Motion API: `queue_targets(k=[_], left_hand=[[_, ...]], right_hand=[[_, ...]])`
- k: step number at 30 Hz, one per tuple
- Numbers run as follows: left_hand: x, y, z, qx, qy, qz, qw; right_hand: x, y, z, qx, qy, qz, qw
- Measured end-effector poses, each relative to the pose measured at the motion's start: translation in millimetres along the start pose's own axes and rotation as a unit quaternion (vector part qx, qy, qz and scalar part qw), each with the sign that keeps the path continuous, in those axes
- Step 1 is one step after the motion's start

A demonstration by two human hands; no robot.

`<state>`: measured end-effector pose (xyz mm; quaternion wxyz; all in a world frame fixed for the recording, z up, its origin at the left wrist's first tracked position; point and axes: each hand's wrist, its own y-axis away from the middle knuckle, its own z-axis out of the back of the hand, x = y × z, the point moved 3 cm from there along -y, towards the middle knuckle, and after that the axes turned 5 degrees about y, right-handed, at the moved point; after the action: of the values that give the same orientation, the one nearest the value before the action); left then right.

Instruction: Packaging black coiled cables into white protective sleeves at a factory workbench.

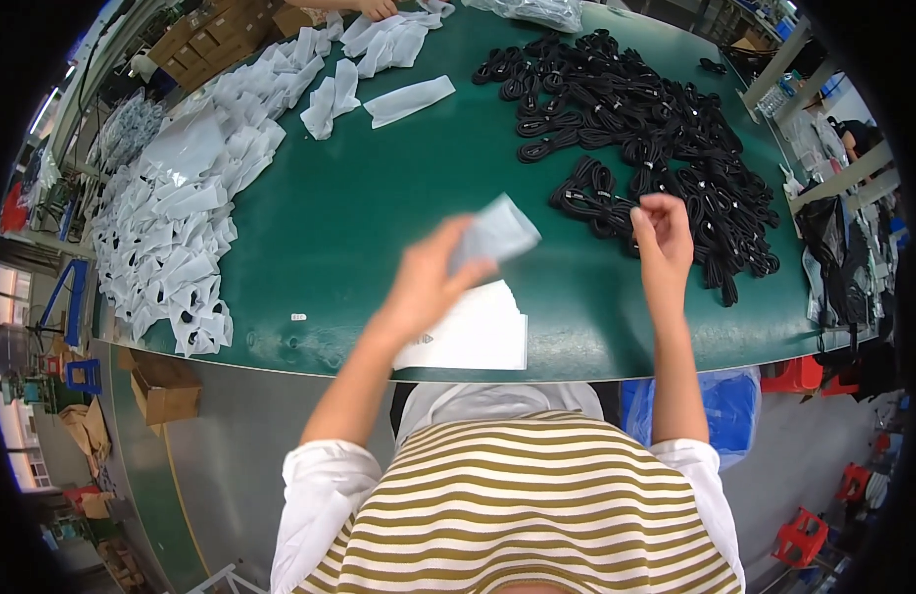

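Left hand, blurred, above the bench near its front edge; fingers closed round a pale pouch, thumb on the near side, pouch tilted and sticking out past the fingertips toward the right. Pouch is mid-bench, up off the surface, just beyond a flat white stack that lies at the front edge, partly under the left wrist. Right hand at the near side of the cables, fingers bent, thumb and forefinger apart at the tips; can't tell if they touch or grip a cable, black bundles sit right behind. Cables are black, coiled and tied, heaped over the right part of the bench, one small bundle well apart at the far right. Left part of the bench: big heap of pale packets, some with dark ends showing, running up to the far edge. Few loose packets near there, one flat packet alone. Co-worker's hand at the far edge, by the packets; its grip can't be told. Clear plastic far edge, centre. Small white tag front left. Below bench: blue bin with clear liner right, carton left, red stool lower right.
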<state>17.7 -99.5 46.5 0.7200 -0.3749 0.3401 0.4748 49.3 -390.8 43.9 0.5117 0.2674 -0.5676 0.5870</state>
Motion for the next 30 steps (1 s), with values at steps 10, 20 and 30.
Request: queue_targets(k=[10, 20, 30], left_hand=[[-11.9, 38.0, -39.1, 0.009, -0.106, -0.169, 0.980], [-0.7, 68.7, -74.4, 0.018, -0.113, -0.119, 0.986], [-2.9, 70.3, -70.8, -0.009, -0.091, -0.099, 0.991]], right_hand=[[-27.5, -0.7, -3.0, 0.056, 0.461, 0.262, 0.846], [13.2, 83.0, -5.4, 0.188, 0.192, 0.098, 0.958], [22.9, 113.5, 7.0, 0.208, 0.216, 0.108, 0.948]])
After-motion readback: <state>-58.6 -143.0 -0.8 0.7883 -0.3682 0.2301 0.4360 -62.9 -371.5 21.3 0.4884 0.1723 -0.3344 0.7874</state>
